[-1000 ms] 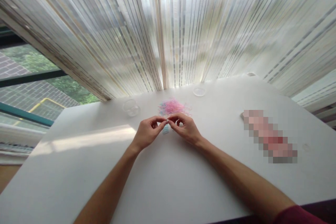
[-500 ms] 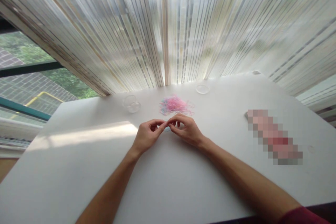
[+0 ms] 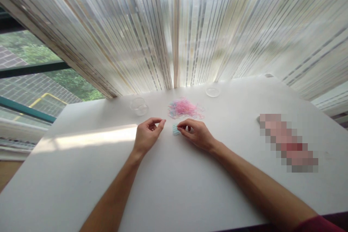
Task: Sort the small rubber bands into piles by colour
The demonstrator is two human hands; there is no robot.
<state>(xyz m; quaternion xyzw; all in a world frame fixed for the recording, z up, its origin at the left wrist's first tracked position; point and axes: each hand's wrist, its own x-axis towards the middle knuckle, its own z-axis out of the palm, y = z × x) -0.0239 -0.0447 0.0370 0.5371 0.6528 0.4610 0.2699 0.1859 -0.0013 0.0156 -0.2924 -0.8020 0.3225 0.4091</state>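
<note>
A heap of thin pink and pale-blue pieces, which look like small elastic bands point(image 3: 185, 107), lies on the white table in front of my hands. Closer to me is a little light-blue group of similar bands point(image 3: 175, 130), arranged in a neat patch. My right hand point(image 3: 198, 135) has thumb and forefinger pinched at the right edge of this patch; whatever is between the tips is too small to see. Off to the left, my left hand point(image 3: 148, 135) is held above the table, its thumb and forefinger together; anything in that pinch cannot be made out.
Clear round plastic containers point(image 3: 139, 107) stand at the back left. A transparent ring-like lid point(image 3: 212, 92) lies at the back right. A pixelated flat object point(image 3: 288, 143) rests on the right of the table point(image 3: 174, 192). Striped curtains point(image 3: 174, 36) hang along the far edge.
My hands, which met at the fingertips, have come apart. The left has moved left, while the right has shifted slightly right and down to the light-blue patch, which shows more now.
</note>
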